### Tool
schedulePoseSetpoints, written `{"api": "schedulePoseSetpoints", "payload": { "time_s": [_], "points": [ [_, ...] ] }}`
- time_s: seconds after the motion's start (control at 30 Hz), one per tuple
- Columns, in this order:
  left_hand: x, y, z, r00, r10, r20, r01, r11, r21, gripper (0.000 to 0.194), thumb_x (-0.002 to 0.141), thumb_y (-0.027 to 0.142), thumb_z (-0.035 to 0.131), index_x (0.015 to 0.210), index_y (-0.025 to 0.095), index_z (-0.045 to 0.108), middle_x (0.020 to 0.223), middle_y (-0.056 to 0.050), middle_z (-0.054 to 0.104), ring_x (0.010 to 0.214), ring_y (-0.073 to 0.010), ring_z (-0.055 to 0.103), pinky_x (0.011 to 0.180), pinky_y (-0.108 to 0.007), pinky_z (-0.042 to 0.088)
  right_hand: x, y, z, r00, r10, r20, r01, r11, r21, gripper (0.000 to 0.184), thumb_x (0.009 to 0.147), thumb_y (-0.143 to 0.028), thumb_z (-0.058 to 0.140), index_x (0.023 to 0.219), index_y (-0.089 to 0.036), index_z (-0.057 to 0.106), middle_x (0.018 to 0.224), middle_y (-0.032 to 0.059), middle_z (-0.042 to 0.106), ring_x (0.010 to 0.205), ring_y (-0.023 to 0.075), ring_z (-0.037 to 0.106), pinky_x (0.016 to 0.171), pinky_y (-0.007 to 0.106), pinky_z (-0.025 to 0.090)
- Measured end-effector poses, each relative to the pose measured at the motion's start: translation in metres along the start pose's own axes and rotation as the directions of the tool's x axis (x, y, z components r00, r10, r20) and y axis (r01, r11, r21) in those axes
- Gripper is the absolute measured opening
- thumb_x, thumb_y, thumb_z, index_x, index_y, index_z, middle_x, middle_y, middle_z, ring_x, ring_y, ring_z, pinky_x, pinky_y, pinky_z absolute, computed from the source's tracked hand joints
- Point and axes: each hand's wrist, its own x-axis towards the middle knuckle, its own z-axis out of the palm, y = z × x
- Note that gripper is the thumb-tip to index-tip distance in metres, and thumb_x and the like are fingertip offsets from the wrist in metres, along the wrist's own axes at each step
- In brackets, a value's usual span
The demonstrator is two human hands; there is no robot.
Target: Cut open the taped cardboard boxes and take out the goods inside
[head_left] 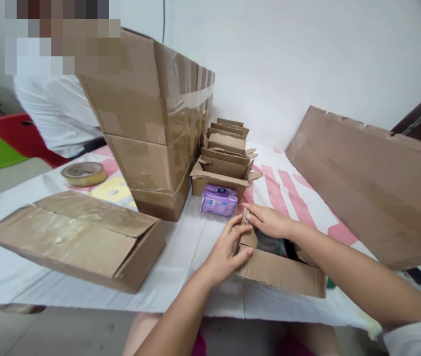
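A small cardboard box [284, 274] lies in front of me with its top open. My left hand [227, 252] curls round its left end, the thumb over the near corner. On the far side of that same end, my right hand [268, 221] grips the edge with bent fingers. A rounded cardboard flap [249, 239] shows between the hands. Inside the box is something greyish and partly see-through, mostly hidden by the right forearm. Just beyond the hands, a purple soft pack of tissues or wipes [219, 200] leans near an open carton.
Several open cartons [221, 170] run in a row towards the wall. Left of them rises a stack of taped boxes [140, 118]. A closed flat box [80, 237] and a tape roll [84, 174] lie left. A large cardboard sheet [373, 188] leans right. A person in white [55, 109] sits behind the stack.
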Motion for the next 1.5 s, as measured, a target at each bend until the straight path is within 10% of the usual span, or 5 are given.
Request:
{"api": "schedulePoseSetpoints", "payload": {
  "time_s": [0.2,0.43,0.87,1.23,1.5],
  "points": [
    [-0.002,0.0,-0.001,0.999,-0.041,-0.018,0.04,0.998,-0.038,0.062,0.083,0.036,0.061,0.137,0.023,0.034,0.145,-0.014,0.037,0.134,-0.0295,0.037,0.109,-0.049,0.033,-0.031,0.017,-0.013,0.996,-0.067,-0.061,0.065,0.997,-0.035,0.063,0.086,-0.049,0.056,0.139,-0.018,0.044,0.141,0.0163,0.048,0.131,0.0276,0.046,0.107,0.046,0.041],
    [-0.002,-0.003,0.001,0.997,-0.069,-0.024,0.068,0.997,-0.046,0.063,0.084,0.04,0.06,0.138,0.021,0.034,0.143,-0.016,0.039,0.133,-0.0301,0.038,0.107,-0.049,0.033,-0.092,0.056,-0.022,0.991,0.136,-0.008,-0.136,0.987,-0.086,0.095,0.067,-0.062,0.071,0.143,-0.015,0.037,0.148,0.02,0.038,0.136,0.0336,0.037,0.111,0.052,0.034],
    [-0.003,-0.002,0.001,0.999,0.011,-0.045,-0.009,0.999,0.031,0.048,0.087,0.036,0.057,0.132,0.027,0.041,0.146,-0.012,0.033,0.136,-0.0299,0.033,0.107,-0.048,0.034,-0.119,0.048,-0.025,0.845,0.178,-0.504,-0.174,0.983,0.056,0.033,0.09,-0.046,0.049,0.111,-0.023,0.061,0.117,0.0097,0.064,0.114,0.0258,0.057,0.098,0.048,0.046],
    [-0.001,-0.005,0.003,0.995,-0.027,-0.095,0.03,0.999,0.024,0.057,0.081,0.034,0.062,0.132,0.025,0.038,0.142,-0.013,0.039,0.132,-0.0314,0.038,0.102,-0.049,0.038,-0.129,0.058,-0.001,0.892,0.24,-0.382,-0.243,0.969,0.043,0.077,0.065,-0.045,0.076,0.133,-0.024,0.046,0.134,0.0138,0.049,0.128,0.0319,0.045,0.103,0.053,0.04],
    [-0.001,-0.003,0.002,0.996,-0.073,-0.046,0.069,0.995,-0.077,0.065,0.078,0.034,0.066,0.135,0.024,0.035,0.143,-0.014,0.038,0.132,-0.0313,0.038,0.105,-0.049,0.036,-0.123,0.07,-0.005,0.798,0.358,-0.486,-0.244,0.927,0.284,0.037,0.079,-0.043,0.062,0.111,-0.023,0.058,0.113,0.0092,0.062,0.097,0.0228,0.064,0.086,0.042,0.053]
  ]
}}
